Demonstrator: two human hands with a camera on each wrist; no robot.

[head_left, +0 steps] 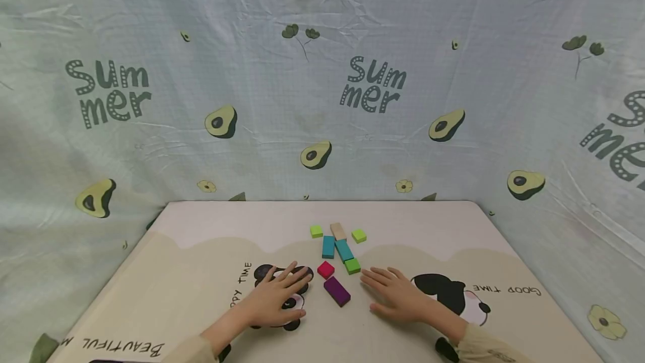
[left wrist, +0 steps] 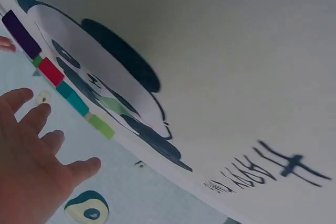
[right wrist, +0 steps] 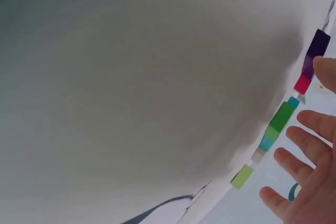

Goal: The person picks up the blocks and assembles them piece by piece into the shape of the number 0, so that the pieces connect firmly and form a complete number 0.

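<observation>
Several coloured blocks lie between the two hands: a purple block [head_left: 337,291], a red block [head_left: 326,270], a green block [head_left: 352,266], two teal blocks [head_left: 328,247] [head_left: 345,251], a beige block [head_left: 338,231] and two lime blocks [head_left: 316,231] [head_left: 359,235]. My left hand [head_left: 276,300], fingers spread, is left of the red and purple blocks and holds nothing. To their right, my right hand [head_left: 395,297] has its fingers extended and holds nothing. The left wrist view shows the left hand [left wrist: 37,156] with fingers apart; the right wrist view shows the right hand [right wrist: 312,156] similarly.
The table [head_left: 201,251] has a cloth with printed pandas and lettering. A curtain [head_left: 262,83] printed with avocados and words hangs behind the table and along both sides. A dark-edged object shows at the bottom left edge of the head view.
</observation>
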